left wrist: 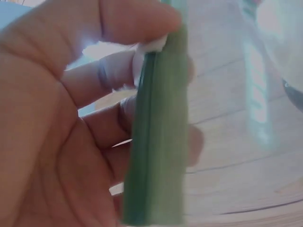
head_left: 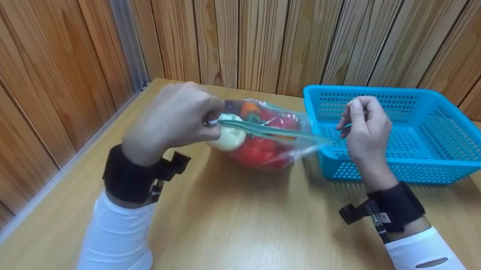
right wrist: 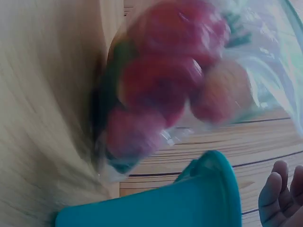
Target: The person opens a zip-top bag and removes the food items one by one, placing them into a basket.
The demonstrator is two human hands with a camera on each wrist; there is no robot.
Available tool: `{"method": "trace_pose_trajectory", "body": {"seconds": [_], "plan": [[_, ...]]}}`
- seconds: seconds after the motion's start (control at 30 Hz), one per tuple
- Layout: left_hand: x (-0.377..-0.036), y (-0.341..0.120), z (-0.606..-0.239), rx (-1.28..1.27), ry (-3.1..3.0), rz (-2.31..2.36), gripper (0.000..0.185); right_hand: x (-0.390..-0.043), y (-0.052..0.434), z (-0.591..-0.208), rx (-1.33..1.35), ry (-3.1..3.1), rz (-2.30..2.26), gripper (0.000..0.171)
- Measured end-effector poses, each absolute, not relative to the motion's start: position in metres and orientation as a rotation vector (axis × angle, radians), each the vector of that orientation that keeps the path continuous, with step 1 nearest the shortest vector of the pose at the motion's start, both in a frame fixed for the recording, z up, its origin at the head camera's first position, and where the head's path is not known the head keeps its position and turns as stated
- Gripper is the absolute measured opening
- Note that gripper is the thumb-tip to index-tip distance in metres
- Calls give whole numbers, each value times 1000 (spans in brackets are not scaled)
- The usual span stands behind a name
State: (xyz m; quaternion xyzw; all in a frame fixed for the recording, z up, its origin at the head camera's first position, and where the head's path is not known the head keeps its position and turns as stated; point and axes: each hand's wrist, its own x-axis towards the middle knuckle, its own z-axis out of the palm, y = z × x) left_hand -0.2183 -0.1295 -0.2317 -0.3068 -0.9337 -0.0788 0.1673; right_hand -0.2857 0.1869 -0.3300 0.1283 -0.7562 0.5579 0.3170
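My left hand pinches one end of the green zip strip on a clear zip bag. In the left wrist view the thumb and fingers hold the strip at a small white slider. Through the film show a pale round vegetable, several red round ones and an orange one; their kinds are blurred. My right hand hovers above the basket's near side, apart from the bag, fingers loosely bent. In the right wrist view those fingers hold nothing.
A blue perforated basket stands at the back right, close beside the bag. The wooden table runs up to a plank wall behind and another on the left.
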Motion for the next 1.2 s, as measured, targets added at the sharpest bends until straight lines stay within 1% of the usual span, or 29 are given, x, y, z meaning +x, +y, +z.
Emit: {"method": "trace_pose_trajectory", "body": {"seconds": [0.1, 0.2, 0.27, 0.33, 0.43, 0.5, 0.63, 0.67, 0.73, 0.87, 0.93, 1.03, 1.2], "plan": [[-219, -127, -233, -895, -2621, -206, 12, -282, 188, -323, 465, -1871, 1448, 23], [-219, -122, -234, -941, -2599, -193, 9, -275, 181, -315, 739, -1797, 1283, 14], [-219, -119, -234, -964, -2581, -188, 2, -269, 172, -311, 954, -1799, 1120, 9], [-219, -118, -235, -978, -2562, -174, 7, -263, 163, -308, 1151, -1843, 928, 6], [-219, -116, -236, -998, -2540, -163, 11, -255, 152, -308, 1323, -1939, 716, 10], [-219, -116, -238, -1012, -2533, -154, 7, -253, 149, -309, 1334, -2014, 615, 16], [-220, -116, -238, -1026, -2534, -179, 5, -256, 151, -315, 1234, -2072, 493, 24], [-220, -118, -238, -1024, -2537, -194, 4, -257, 152, -316, 1207, -2075, 477, 23], [-219, -123, -236, -1010, -2536, -226, 7, -260, 155, -317, 1154, -2064, 465, 19], [-216, -135, -231, -960, -2601, -309, 17, -262, 158, -317, 1078, -2057, 494, 18], [-214, -136, -229, -936, -2685, -338, 18, -262, 158, -318, 1073, -2053, 489, 19], [-213, -129, -229, -890, -2821, -351, 16, -261, 157, -321, 1098, -2058, 461, 20], [-213, -110, -233, -894, -2862, -293, 22, -259, 158, -322, 1143, -2067, 446, 20]]}}
